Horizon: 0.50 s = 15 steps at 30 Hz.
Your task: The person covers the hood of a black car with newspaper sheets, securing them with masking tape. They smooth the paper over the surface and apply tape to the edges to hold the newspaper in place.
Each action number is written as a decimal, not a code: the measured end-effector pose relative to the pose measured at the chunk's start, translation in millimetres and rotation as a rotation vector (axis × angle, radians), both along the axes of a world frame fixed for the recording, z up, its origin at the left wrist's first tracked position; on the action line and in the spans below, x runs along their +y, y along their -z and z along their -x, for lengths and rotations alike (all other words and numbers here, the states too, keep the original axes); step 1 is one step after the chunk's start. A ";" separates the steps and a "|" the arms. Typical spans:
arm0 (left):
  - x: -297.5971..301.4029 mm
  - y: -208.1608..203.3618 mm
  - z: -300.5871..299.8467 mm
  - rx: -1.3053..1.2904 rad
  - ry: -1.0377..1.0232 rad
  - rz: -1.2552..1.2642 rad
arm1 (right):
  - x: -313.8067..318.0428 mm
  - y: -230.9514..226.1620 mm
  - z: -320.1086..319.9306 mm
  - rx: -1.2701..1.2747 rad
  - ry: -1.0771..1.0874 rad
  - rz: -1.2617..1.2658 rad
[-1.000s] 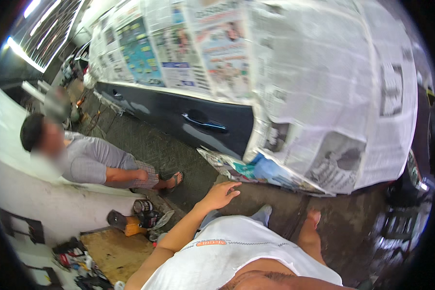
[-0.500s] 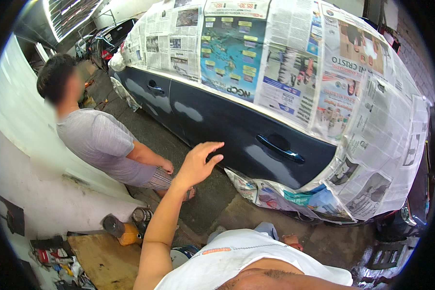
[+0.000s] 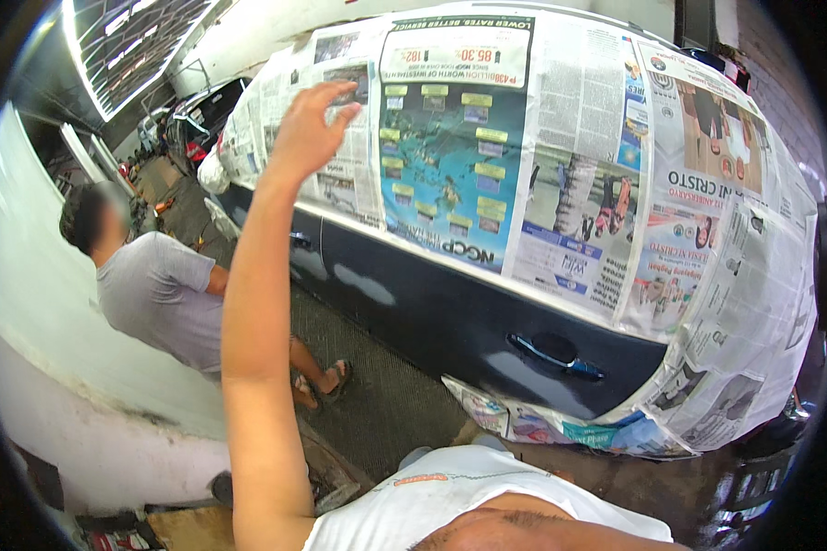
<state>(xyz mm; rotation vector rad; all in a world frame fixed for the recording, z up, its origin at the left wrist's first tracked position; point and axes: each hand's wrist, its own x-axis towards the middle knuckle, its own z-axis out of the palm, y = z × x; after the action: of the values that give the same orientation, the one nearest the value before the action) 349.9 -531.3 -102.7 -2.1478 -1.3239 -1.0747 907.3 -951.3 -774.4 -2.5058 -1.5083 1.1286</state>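
My left hand (image 3: 314, 130) is raised at the end of an outstretched arm, its fingers curved and the thumb apart, with nothing in it. From this view it overlaps the newspaper sheets (image 3: 560, 110) that cover the car's windows and roof; I cannot tell whether it touches them. Below the paper runs the dark car side (image 3: 413, 321), with pale sanded-looking patches and two door handles, the nearer one (image 3: 556, 356) glossy. More newspaper (image 3: 606, 432) hangs along the lower edge. My right hand does not show.
A person in a grey shirt (image 3: 161, 294) stands at the left between the car and a white wall (image 3: 28, 266). Behind them is another dark vehicle (image 3: 213, 110). Clutter and a brown board (image 3: 188, 530) lie at the lower left.
My left hand has risen and moved away from me, from in front of the door to in front of the papered windows. The view has shifted, and the other person appears further left and lower.
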 end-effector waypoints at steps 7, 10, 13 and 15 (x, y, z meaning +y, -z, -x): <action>137.6 -83.8 50.2 0.056 -0.166 -0.035 | 23.5 52.6 38.3 0.009 0.091 -0.020; 201.4 -99.7 73.6 0.047 -0.155 0.025 | 9.9 80.7 37.2 -0.027 0.103 -0.053; 266.5 -112.9 97.1 0.084 -0.160 0.102 | -20.5 78.9 72.4 -0.090 0.200 -0.120; 304.2 -118.7 109.6 0.107 -0.201 0.166 | -29.1 66.1 99.8 -0.093 0.565 -0.181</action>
<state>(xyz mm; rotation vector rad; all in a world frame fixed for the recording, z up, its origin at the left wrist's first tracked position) 240.3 -227.1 16.0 -2.0991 -1.5868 -0.7858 807.5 -980.3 -840.4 -2.6213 -0.7727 0.7554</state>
